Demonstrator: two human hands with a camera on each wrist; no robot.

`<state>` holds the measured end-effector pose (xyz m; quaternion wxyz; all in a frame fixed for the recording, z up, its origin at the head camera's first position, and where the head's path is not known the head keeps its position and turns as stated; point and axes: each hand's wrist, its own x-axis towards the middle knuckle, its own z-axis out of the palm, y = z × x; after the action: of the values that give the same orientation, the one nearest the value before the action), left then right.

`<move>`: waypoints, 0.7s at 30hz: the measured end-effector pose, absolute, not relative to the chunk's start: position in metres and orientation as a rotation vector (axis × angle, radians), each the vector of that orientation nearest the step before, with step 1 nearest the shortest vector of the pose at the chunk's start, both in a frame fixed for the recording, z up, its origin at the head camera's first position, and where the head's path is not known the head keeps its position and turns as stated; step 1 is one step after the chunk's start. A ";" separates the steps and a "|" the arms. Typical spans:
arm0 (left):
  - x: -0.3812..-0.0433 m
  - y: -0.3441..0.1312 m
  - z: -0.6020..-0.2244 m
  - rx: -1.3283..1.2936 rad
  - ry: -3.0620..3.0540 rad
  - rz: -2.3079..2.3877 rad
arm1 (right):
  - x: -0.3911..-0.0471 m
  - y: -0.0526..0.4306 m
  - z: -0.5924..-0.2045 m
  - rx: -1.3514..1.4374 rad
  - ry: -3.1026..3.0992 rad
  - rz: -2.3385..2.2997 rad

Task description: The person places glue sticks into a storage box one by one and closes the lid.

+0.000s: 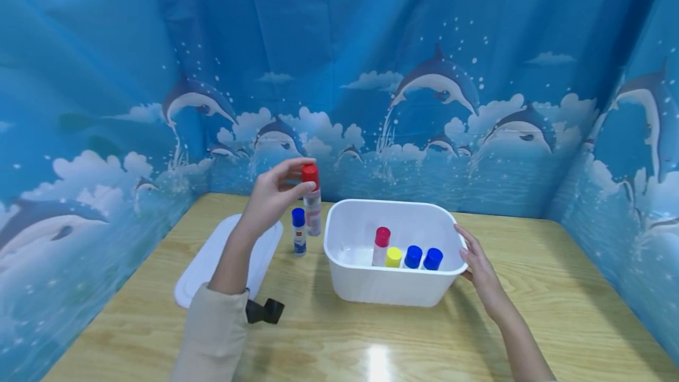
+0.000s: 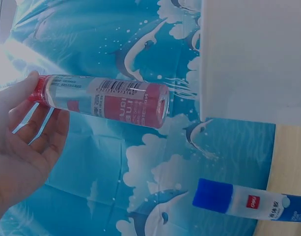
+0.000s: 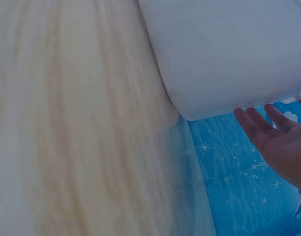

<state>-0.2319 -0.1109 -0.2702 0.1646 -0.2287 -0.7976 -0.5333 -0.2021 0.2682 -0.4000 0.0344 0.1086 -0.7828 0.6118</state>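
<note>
My left hand [image 1: 276, 193] pinches the red cap of a clear glue bottle [image 1: 313, 217], thumb on one side and fingers on the other. The bottle hangs upright left of the white bin [image 1: 382, 287], its barcode and red label facing the left wrist view. Beside it stands a smaller blue-capped liquid glue bottle [image 1: 299, 234]. My right hand [image 1: 480, 264] holds the bin's right end at the rim; its fingertips lie against the outer wall in the right wrist view. Inside the bin stand a red-capped bottle [image 1: 381, 246], a yellow-capped one [image 1: 393, 257] and two blue-capped ones [image 1: 412, 257].
A flat white lid [image 1: 212, 258] lies on the wood-grain table [image 1: 329, 346] to the left, partly behind my left forearm. Blue dolphin-print curtains [image 1: 339, 105] enclose the table at the back and both sides. A black strap end [image 1: 264, 311] sticks out at my left cuff.
</note>
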 end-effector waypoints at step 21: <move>-0.239 -0.071 -0.263 -0.800 -2.261 -1.562 | -0.203 0.270 -0.403 0.322 -2.417 1.866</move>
<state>-0.2387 -0.0706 -0.2626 0.1395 -0.2769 -0.7822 -0.5403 -0.2029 0.2695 -0.4028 0.0355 0.1048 -0.7867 0.6073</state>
